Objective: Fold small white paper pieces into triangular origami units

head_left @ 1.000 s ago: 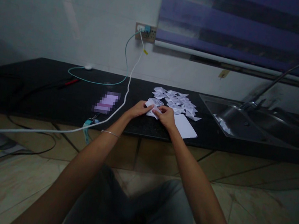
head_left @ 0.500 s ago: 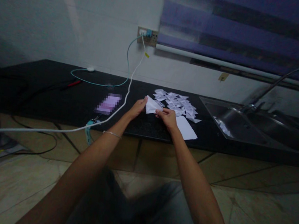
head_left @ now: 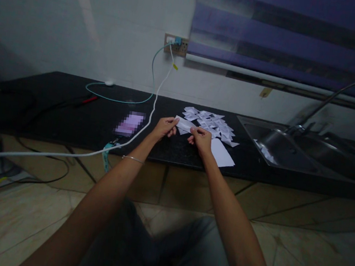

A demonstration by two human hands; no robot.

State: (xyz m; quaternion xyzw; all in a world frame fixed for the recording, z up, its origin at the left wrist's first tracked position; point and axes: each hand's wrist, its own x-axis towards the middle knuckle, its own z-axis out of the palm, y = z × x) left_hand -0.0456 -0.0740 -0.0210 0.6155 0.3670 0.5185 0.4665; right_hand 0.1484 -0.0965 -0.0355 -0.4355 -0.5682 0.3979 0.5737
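Observation:
A small white piece of paper is held between both hands just above the black countertop. My left hand pinches its left end and my right hand pinches its right end. Behind the hands lies a cluster of several small folded white paper pieces. A flat white sheet lies on the counter to the right of my right hand. A thin bracelet sits on my left wrist.
A steel sink with a curved faucet is set in the counter at right. A white cable and a teal cable run from a wall socket across the counter. A blurred flat object lies left of the hands.
The hands lifted the paper off the counter, opened it wide, and now hold it as a narrower strip between both pinches. The camera view tilted slightly downward.

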